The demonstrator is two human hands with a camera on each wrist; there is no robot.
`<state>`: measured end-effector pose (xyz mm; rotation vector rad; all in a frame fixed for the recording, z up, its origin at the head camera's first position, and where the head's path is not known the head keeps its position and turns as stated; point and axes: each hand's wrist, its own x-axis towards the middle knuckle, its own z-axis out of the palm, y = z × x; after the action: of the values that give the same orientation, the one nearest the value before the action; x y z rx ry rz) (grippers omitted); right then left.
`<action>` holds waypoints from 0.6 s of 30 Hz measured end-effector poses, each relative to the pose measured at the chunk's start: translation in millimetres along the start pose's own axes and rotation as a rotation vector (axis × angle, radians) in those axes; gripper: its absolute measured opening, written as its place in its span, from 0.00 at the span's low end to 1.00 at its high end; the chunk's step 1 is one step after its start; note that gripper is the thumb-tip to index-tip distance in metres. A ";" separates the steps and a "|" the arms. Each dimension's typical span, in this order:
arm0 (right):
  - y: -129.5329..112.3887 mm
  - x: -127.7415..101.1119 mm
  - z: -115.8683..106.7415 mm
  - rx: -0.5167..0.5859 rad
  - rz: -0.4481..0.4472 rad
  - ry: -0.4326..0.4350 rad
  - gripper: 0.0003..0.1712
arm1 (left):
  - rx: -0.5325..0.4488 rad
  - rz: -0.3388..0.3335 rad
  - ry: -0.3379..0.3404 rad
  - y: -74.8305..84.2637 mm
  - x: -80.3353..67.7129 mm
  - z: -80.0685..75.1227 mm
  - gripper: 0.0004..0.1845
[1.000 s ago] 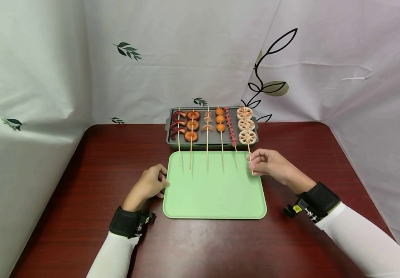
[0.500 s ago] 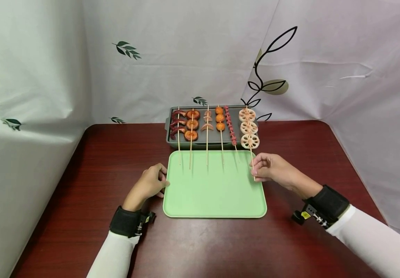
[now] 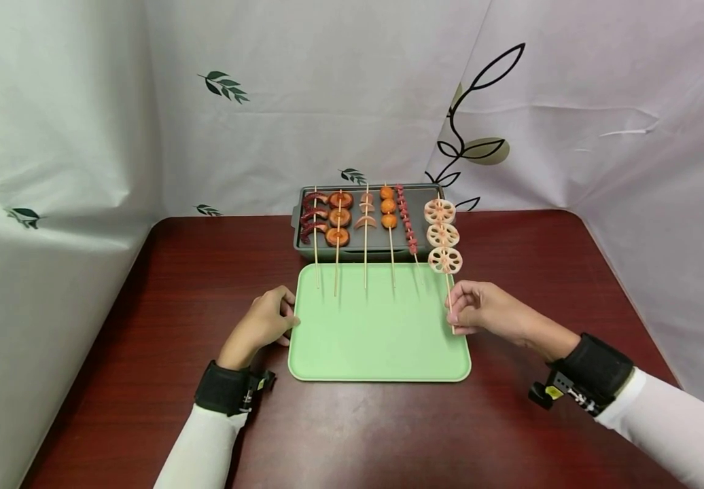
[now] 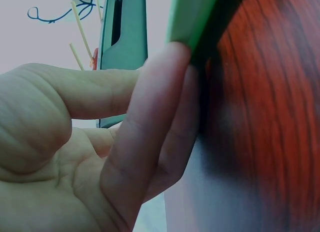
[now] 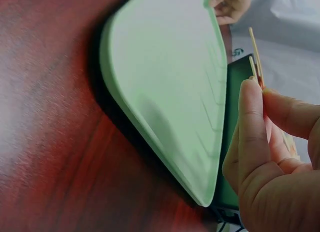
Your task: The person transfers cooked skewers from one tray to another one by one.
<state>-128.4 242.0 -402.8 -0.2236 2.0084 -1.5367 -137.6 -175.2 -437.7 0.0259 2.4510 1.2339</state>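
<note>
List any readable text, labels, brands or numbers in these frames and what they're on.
No readable text in any view.
Yellow tag on the right wrist strap: any marking on it is too small to read.
Left wrist strap: small light patch, too small to read.
Backdrop cloth: only leaf and vine prints, no lettering.
Green tray, grey grill pan, lotus root skewer: no markings visible.
</note>
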 end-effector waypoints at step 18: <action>15.7 -20.5 15.7 -0.053 -0.037 -0.080 0.08 | -0.007 0.002 0.006 -1.3 1.7 0.3 0.16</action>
<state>-99.8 243.7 -412.5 -0.3394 1.9941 -1.4745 -138.8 -175.4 -439.4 0.0236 2.4520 1.2452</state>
